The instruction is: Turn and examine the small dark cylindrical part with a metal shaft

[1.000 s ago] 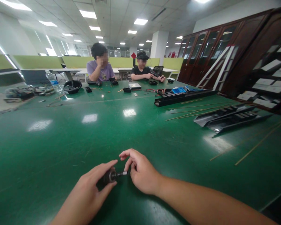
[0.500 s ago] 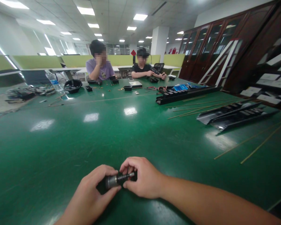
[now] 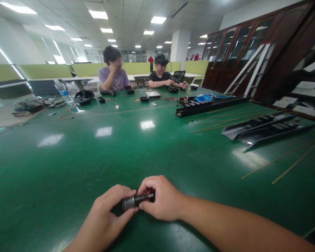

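Low over the green table (image 3: pixel 115 154), a dark metal cylinder (image 3: pixel 128 203) with a thinner, stepped shaft (image 3: pixel 143 198) lies between my two hands. Its wide body is pinched between the thumb and fingers of my left hand (image 3: pixel 107 210). My right hand (image 3: pixel 161 199) curls its fingers and thumb around the shaft side, whose pale tip points right into the palm. Some of the right fingertips are hidden behind the part. Exactly what kind of part it is, I cannot make out.
Black metal channels (image 3: pixel 267 129) and thin yellowish rods (image 3: pixel 257 166) lie to the right. Across the table sit two people, one holding a dark tool (image 3: pixel 175 80). Small black trays (image 3: pixel 144 99), a water bottle (image 3: pixel 64 92) and a black bin (image 3: pixel 84 97) stand at the far side.
The whole view has shifted slightly, so everything appears a little farther right. Both hands keep nearly the same hold on the cylinder and shaft.
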Demonstrator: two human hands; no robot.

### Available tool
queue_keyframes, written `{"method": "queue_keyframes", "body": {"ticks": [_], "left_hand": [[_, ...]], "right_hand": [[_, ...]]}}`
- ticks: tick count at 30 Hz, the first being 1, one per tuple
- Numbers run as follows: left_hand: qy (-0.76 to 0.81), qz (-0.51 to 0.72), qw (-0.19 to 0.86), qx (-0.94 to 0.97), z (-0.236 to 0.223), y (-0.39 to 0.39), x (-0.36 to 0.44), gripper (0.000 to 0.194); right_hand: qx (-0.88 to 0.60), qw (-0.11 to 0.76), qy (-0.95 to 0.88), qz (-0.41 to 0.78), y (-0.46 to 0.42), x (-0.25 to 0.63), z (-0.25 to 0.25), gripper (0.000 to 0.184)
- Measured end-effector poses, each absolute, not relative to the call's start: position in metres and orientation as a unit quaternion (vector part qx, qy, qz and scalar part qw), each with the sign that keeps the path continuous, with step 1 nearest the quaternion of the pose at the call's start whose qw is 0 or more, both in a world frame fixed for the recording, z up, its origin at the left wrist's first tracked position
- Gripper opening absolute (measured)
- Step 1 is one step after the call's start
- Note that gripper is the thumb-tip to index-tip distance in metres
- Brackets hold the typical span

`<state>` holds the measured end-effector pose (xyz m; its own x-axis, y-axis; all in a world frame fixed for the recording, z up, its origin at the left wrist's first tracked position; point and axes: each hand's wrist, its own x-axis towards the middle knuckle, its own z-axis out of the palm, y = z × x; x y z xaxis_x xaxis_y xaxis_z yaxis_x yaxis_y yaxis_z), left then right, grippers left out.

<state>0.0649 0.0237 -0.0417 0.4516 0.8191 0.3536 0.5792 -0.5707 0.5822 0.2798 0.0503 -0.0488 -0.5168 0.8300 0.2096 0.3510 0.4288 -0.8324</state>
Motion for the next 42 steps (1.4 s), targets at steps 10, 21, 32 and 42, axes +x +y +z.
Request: {"method": "queue_keyframes", "body": {"ticks": [10,21,32,42], "left_hand": [[0.413,0.318,0.179,0.834,-0.0391,0.0222,0.0679,0.02],[0.41,0.314,0.173,0.839,-0.0363,0.0224,0.0658,0.02],[0.412,0.313,0.163,0.84,-0.038,0.0244,0.0647,0.023],[0.407,0.308,0.173,0.842,-0.0389,0.0236,0.0631,0.023]], "right_hand": [[-0.379,0.316,-0.776,0.392,0.051,0.2803,-0.0484,0.01],[-0.383,0.322,-0.765,0.406,0.0513,0.2808,-0.0456,0.01],[-0.389,0.322,-0.758,0.413,0.0506,0.281,-0.0461,0.01],[-0.398,0.319,-0.755,0.412,0.05,0.2799,-0.0471,0.017]]}}
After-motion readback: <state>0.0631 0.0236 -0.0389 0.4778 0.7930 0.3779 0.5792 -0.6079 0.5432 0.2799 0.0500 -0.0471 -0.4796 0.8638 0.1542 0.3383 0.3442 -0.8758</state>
